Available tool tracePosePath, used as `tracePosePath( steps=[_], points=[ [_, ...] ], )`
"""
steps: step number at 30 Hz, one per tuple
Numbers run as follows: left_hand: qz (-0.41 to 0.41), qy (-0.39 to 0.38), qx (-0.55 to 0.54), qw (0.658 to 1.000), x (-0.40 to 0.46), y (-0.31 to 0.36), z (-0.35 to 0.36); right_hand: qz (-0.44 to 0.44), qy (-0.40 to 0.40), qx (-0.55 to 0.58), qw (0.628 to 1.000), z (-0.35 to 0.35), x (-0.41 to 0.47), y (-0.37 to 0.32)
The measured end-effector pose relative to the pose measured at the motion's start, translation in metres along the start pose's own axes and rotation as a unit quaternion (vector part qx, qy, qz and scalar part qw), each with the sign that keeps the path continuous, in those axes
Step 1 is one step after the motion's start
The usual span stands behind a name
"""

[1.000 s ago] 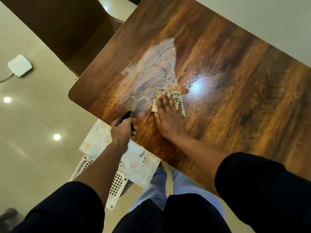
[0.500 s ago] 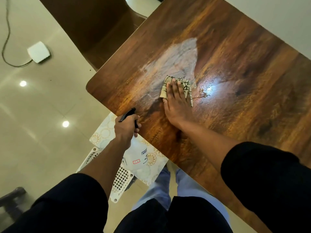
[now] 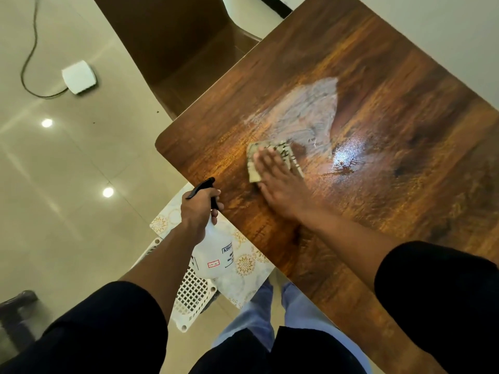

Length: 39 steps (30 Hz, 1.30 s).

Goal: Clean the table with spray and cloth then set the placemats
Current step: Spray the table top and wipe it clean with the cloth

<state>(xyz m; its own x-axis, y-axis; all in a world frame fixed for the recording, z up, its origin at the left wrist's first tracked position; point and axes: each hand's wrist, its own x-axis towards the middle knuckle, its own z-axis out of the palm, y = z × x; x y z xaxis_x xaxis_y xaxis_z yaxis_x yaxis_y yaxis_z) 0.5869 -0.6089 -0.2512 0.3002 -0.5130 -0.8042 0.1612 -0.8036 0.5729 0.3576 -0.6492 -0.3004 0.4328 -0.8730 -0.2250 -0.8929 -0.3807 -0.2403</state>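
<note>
My right hand (image 3: 280, 182) lies flat on a folded beige patterned cloth (image 3: 253, 171), pressing it onto the dark wooden table (image 3: 391, 163). A pale wet smear (image 3: 305, 109) spreads beyond the cloth, and a shiny wet patch sits to its right. My left hand (image 3: 197, 209) grips the black trigger head of a clear spray bottle (image 3: 213, 255), held just off the table's near-left edge. White placemats with gold flower prints (image 3: 245, 265) lie below the bottle on a white basket (image 3: 191, 298).
A brown chair (image 3: 189, 49) stands at the table's far-left side. A white box with a cable (image 3: 78, 81) lies on the glossy tiled floor. A dark object (image 3: 16, 306) sits at the lower left. A pale wall runs along the table's right side.
My right hand has slid the cloth leftward toward the table's near-left corner, back across the wet smear. The left hand with the bottle has stayed beside the table edge.
</note>
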Motion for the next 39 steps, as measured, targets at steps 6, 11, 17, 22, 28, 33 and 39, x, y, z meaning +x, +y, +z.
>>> tracePosePath(
  steps=[6,11,17,22,28,33,39],
  points=[
    [-0.014,-0.016,-0.020,1.000,0.005,0.002,-0.011,0.249,0.072,0.058,0.964,-0.022,0.063,-0.005],
    [0.012,-0.007,-0.039,0.999,0.009,0.010,-0.016,0.108,0.040,0.071,0.991,-0.007,0.067,-0.059],
    [-0.002,-0.020,-0.015,1.000,0.015,0.016,-0.011,-0.170,0.030,0.009,0.985,0.012,0.044,-0.074],
    [0.004,-0.030,0.008,1.000,0.014,0.022,0.002,-0.074,0.017,-0.016,0.997,-0.024,0.093,-0.015],
    [0.043,-0.036,0.004,0.998,0.013,0.035,0.021,0.137,0.042,0.057,0.988,-0.049,0.129,0.024],
    [0.077,-0.032,0.004,0.996,0.014,0.043,0.031,0.096,0.022,0.051,0.994,-0.049,0.118,0.006],
    [0.043,-0.050,0.022,0.998,0.015,0.045,0.033,-0.168,-0.002,-0.025,0.985,-0.021,0.057,-0.005]
  ],
)
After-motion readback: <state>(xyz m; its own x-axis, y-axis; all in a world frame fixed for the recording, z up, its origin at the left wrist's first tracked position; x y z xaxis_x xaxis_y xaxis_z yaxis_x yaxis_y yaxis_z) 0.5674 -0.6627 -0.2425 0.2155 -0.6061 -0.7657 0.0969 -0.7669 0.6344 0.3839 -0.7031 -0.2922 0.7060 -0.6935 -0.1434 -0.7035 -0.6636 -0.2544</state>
